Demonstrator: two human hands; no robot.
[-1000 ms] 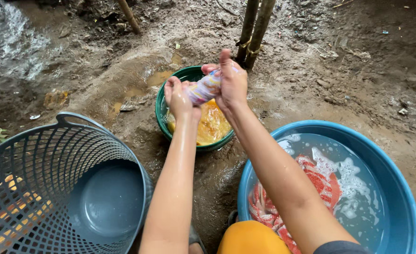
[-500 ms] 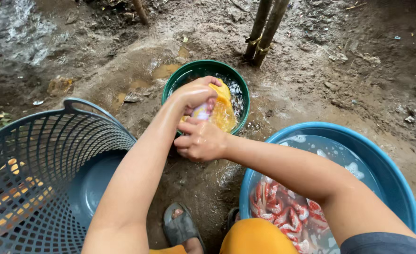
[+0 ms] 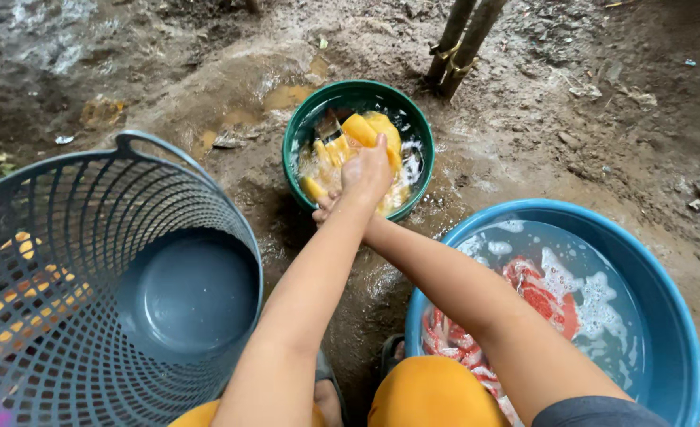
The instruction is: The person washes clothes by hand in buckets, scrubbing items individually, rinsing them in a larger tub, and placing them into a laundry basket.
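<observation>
While both arms cross, the left hand (image 3: 366, 170) presses curled fingers onto the yellow cloth (image 3: 366, 130) in the green bucket (image 3: 298, 134) — the right hand (image 3: 324, 209) sits beneath, fingers hidden.

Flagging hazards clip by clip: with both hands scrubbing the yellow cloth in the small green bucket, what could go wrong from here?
1. The green bucket sits on wet, uneven mud; pressing down could tip it and spill the suds.
2. The yellow cloth bulges near the rim under the left hand; it may slop onto the dirt.
3. The right hand is mostly hidden beneath the left, so its grip cannot be judged.
</observation>
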